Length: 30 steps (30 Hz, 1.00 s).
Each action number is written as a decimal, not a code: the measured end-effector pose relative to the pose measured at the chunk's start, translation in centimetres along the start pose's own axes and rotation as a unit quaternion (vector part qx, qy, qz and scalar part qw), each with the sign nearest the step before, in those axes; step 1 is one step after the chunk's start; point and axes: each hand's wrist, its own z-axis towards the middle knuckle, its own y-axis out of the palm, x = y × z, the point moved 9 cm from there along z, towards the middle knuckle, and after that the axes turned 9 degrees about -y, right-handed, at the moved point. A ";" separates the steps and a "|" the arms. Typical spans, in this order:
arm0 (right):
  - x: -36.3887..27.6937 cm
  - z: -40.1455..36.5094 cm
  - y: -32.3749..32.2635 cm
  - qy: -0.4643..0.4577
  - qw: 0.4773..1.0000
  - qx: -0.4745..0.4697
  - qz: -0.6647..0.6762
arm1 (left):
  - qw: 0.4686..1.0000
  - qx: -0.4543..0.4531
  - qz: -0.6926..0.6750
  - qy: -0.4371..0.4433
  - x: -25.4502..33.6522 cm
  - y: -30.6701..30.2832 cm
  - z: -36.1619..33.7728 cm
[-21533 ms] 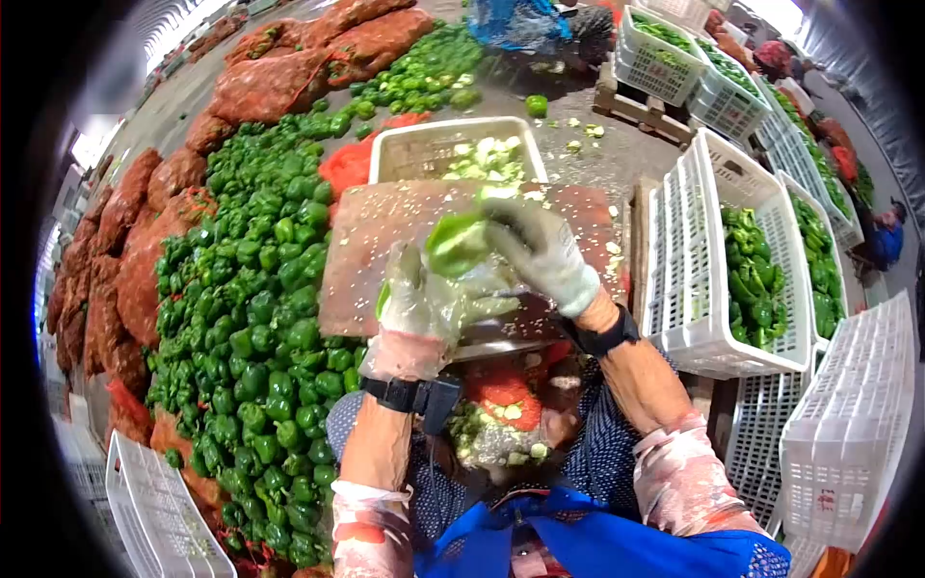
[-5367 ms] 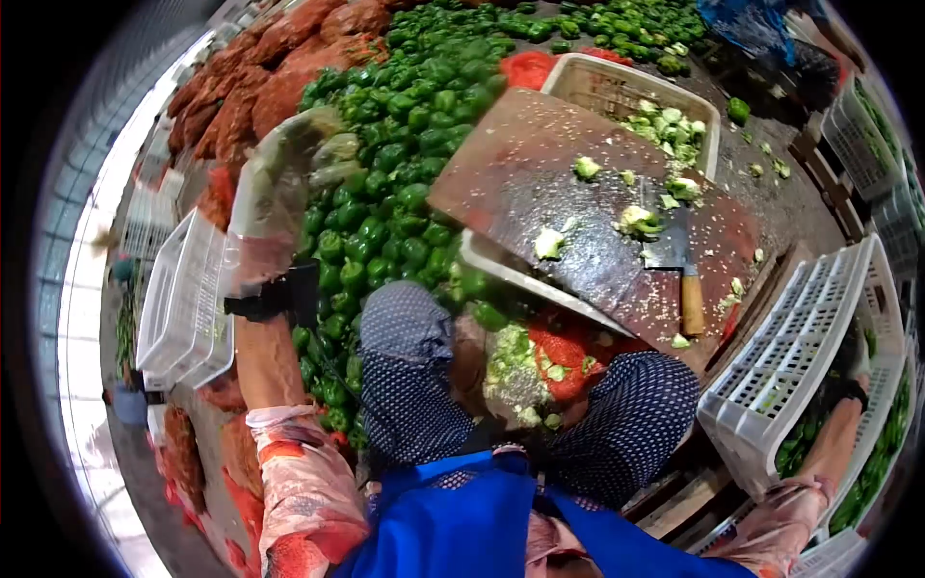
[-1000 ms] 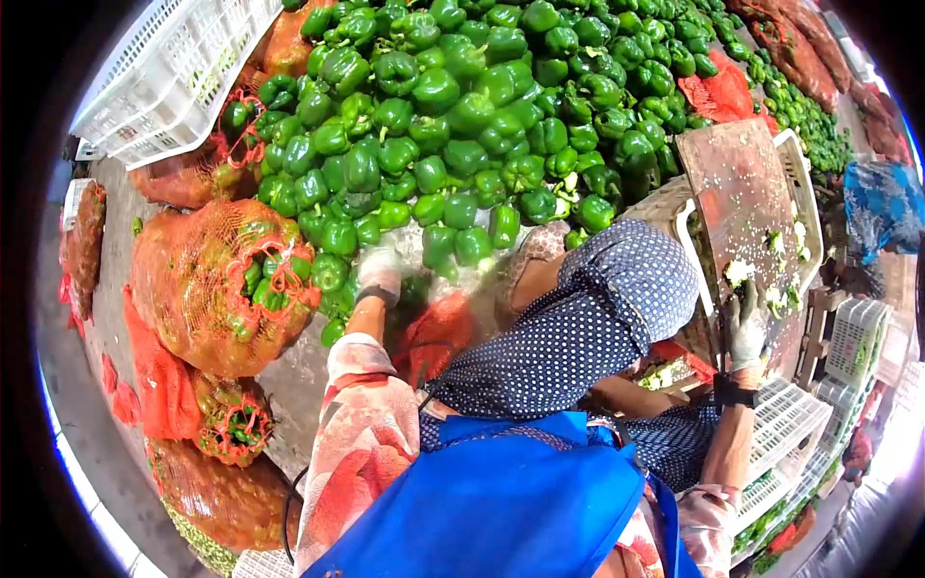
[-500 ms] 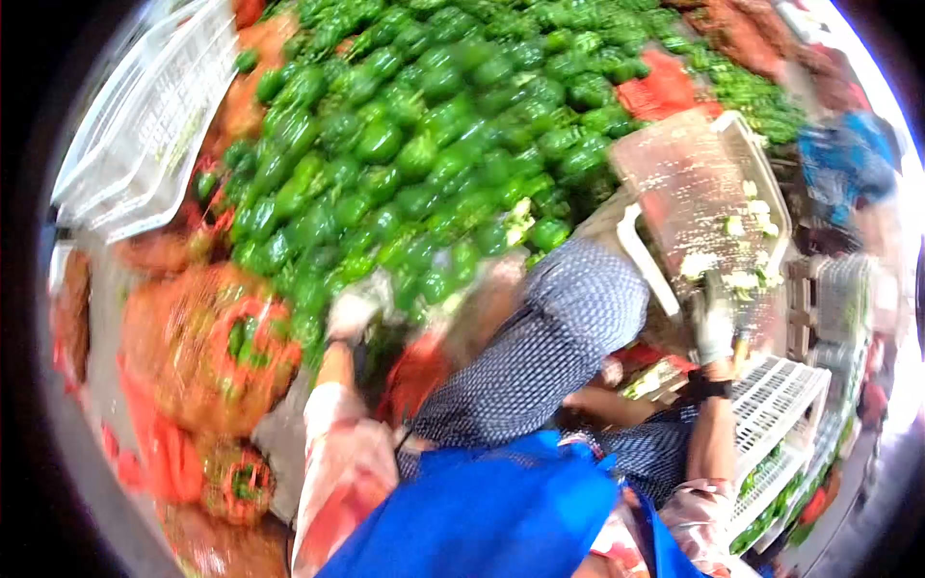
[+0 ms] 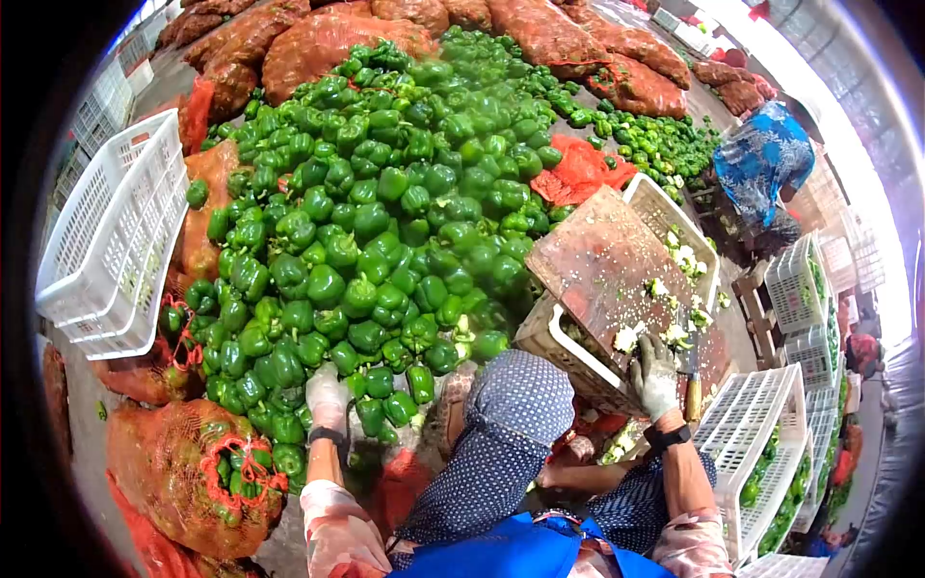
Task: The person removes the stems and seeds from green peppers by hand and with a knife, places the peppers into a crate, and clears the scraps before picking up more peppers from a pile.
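Observation:
My left hand (image 5: 328, 397), in a pale glove, reaches to the lower edge of a big pile of green peppers (image 5: 361, 294); its fingers are partly lost among them. On the right, my gloved right hand (image 5: 657, 378) lies with fingers spread on the near edge of a brown cutting board (image 5: 607, 265), beside cut pepper cores (image 5: 626, 338). A knife (image 5: 693, 395) with a wooden handle lies just right of that hand. The board rests across a pale crate (image 5: 576, 364), with pepper scraps and seeds on its surface.
White crates (image 5: 116, 236) stand at the left, and more crates (image 5: 756, 433) with peppers at the right. A full mesh sack (image 5: 183, 472) sits at the lower left, other sacks (image 5: 337, 43) behind the pile. A person in a blue patterned top (image 5: 766, 159) is at the upper right.
The view has steadied and shifted, so the pile and board appear lower and farther sacks show. My right hand now appears farther left, at the board's near edge. My left hand stays by the peppers.

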 end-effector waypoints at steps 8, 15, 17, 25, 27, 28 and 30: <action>-2.1 2.2 -0.4 -0.009 0.998 0.058 0.016 | 0.999 -0.042 -0.008 -0.002 -4.1 2.9 -2.6; -1.7 4.1 3.5 -0.007 0.994 0.100 -0.039 | 0.998 -0.044 0.033 0.004 -3.7 3.6 -3.2; -1.5 4.3 3.6 -0.037 0.993 0.111 -0.015 | 0.995 -0.075 0.050 -0.037 -3.6 3.2 -3.4; -0.3 4.1 5.4 -0.119 0.983 0.131 -0.054 | 0.998 -0.042 0.050 0.004 -5.3 2.6 -6.7; -1.0 4.3 4.6 -0.062 0.991 0.114 -0.020 | 0.998 -0.048 0.006 -0.037 -3.9 -0.8 -7.3; -1.3 4.3 4.5 -0.059 0.992 0.114 -0.003 | 0.995 -0.064 -0.003 -0.077 -4.6 -0.5 -6.1; -1.5 4.4 4.3 -0.044 0.991 0.119 0.031 | 0.997 -0.010 0.068 -0.046 -6.7 2.2 -4.2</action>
